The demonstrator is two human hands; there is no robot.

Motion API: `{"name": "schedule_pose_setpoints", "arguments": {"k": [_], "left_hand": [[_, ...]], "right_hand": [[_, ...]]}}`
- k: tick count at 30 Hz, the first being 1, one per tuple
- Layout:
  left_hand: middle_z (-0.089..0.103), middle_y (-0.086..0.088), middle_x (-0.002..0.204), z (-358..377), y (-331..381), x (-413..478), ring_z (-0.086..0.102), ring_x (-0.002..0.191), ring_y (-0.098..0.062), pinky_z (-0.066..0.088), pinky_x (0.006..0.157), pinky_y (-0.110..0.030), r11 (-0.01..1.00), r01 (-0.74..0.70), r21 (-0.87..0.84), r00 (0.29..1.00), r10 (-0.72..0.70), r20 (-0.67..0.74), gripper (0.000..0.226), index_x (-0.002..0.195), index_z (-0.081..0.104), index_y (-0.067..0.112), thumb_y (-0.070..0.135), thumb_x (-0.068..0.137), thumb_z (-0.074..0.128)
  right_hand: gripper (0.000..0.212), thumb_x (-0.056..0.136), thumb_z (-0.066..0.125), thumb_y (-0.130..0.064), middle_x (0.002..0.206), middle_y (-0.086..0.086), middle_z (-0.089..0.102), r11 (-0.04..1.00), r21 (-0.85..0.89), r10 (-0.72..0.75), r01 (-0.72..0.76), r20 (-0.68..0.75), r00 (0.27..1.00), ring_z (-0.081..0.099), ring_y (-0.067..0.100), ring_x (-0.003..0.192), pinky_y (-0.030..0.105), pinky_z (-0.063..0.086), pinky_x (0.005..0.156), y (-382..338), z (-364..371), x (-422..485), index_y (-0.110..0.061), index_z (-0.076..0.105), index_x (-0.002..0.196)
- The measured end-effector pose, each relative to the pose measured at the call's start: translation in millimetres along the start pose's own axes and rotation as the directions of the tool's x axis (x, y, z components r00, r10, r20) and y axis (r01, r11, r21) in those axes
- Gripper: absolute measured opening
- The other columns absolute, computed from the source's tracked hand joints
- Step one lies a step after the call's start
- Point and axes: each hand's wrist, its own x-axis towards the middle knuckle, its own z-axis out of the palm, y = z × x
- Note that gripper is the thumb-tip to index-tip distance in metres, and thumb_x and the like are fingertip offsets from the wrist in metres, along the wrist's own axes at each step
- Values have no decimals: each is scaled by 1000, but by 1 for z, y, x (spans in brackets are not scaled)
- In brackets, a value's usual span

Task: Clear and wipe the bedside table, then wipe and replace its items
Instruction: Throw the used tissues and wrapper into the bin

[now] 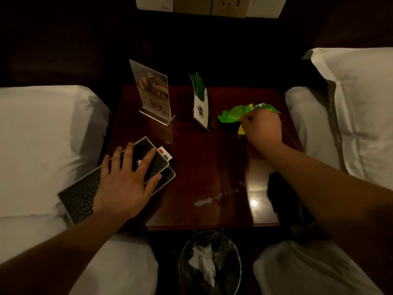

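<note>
Dim light is blurring all print. The left hand [125,179] is lying flat, fingers spread, hiding the middle of a dark folder [80,194]. The folder's long axis is running diagonally from wrist to fingertips, overhanging the counter [202,162]. The right hand [262,128] is curling round a green packet [234,113], hiding its near end.

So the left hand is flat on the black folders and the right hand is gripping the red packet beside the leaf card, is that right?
Not quite. The head view shows the packet is green, not red. The rest holds: the left hand lies flat on the black folders, and the right hand grips the packet beside the leaf card.
</note>
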Motion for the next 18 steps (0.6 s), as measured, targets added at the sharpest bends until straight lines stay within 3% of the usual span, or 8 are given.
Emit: {"name": "schedule_pose_setpoints", "arguments": {"k": [2, 5, 9, 13, 18], "left_hand": [[26, -21, 158, 0, 2, -1, 25, 143, -43, 21, 115, -61, 1000, 0, 5, 1000, 0, 0, 69, 155, 17, 35, 67, 94, 16], [26, -21, 158, 0, 2, 0, 25, 144, -43, 21, 115, -61, 1000, -2, -3, 1000, 2, 3, 68, 155, 17, 36, 67, 94, 15], [27, -22, 157, 0, 1, -1, 26, 143, -44, 22, 114, -62, 1000, -4, -9, 1000, 4, 0, 68, 154, 19, 35, 66, 94, 16], [26, -21, 158, 0, 1, -1, 25, 143, -43, 22, 115, -62, 1000, -3, 1, 1000, 3, 1, 68, 154, 18, 35, 66, 94, 14], [23, -21, 159, 1, 1, -1, 22, 145, -43, 19, 116, -62, 1000, -3, -16, 1000, 3, 7, 69, 155, 17, 36, 67, 93, 14]], "right_hand": [[25, 91, 59, -24, 69, 11, 69, 993, 53, -102, 107, -89, 991, 56, 20, 56, 22, 24, 46, 1, -10, -21, -7, 76, 84], [20, 88, 64, -30, 79, 3, 72, 967, 164, -159, 193, -199, 967, 61, 14, 67, 21, 33, 57, -1, -25, -55, -14, 77, 89], [19, 87, 66, -31, 77, -2, 69, 921, 310, -169, 236, -227, 959, 61, 10, 68, 27, 47, 58, -13, -40, -101, -14, 75, 84], [18, 87, 67, -27, 74, -4, 65, 887, 374, -178, 271, -264, 948, 59, 11, 70, 34, 49, 60, -23, -57, -146, -13, 70, 76], [13, 85, 66, -23, 76, -12, 63, 809, 525, -130, 266, -280, 951, 61, 5, 73, 20, 46, 64, -25, -82, -204, -17, 68, 74]]}}
